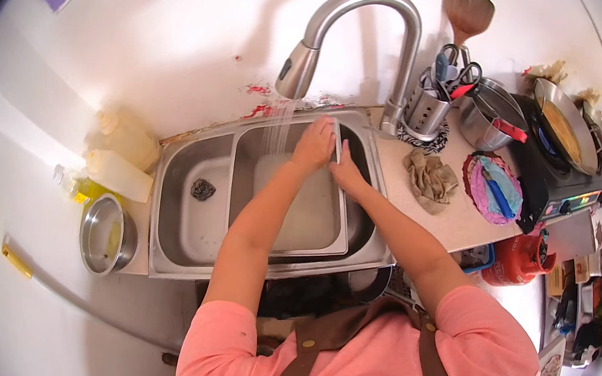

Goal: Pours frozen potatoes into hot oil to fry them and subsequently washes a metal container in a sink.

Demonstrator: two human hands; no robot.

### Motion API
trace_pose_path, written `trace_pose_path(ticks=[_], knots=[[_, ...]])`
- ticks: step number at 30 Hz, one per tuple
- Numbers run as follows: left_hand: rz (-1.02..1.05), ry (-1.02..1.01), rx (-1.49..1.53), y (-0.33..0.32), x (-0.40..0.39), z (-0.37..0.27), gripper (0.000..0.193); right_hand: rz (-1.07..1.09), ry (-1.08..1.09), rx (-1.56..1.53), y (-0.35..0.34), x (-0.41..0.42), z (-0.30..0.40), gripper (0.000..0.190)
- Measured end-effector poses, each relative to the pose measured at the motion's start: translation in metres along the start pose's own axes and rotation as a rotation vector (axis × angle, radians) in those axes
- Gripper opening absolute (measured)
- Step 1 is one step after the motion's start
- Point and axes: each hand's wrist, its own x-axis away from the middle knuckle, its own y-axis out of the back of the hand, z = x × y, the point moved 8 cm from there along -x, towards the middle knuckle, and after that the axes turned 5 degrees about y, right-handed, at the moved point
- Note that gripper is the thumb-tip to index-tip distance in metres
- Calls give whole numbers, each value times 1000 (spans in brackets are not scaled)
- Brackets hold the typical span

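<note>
A rectangular pale-rimmed tray (342, 217) sits tilted in the right basin of a stainless steel sink (155, 266), its right rim raised. My left hand (316, 143) reaches over the tray's inside, fingers against the rim near the far right corner; what lies under the palm is hidden. My right hand (349, 173) grips the right rim from outside, thumb up and the other fingers mostly hidden. Water falls in a spray from the pull-down faucet (298, 68), left of my left hand. Cloudy water or a pale wet surface shows inside the tray.
A scouring pad (202, 189) lies in the left basin. Bottles (119, 174) and a metal bowl (101, 234) stand left. To the right are a crumpled cloth (429, 181), a utensil holder (426, 113), a pot (487, 114), a gas stove (553, 179) and a red gas cylinder (514, 263).
</note>
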Motion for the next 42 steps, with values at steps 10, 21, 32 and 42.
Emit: trace_pose_path(ticks=[10,21,32,42], knots=[[-3,204,-565,31,19,54,42,363,-43,-121,-22,13,18,64],[215,215,-484,37,12,54,38,504,124,-11,-52,-13,27,70],[310,119,-198,25,22,47,39,395,334,-99,-65,-27,36,72],[-78,229,-229,35,55,44,47,508,125,20,-71,-22,46,65]])
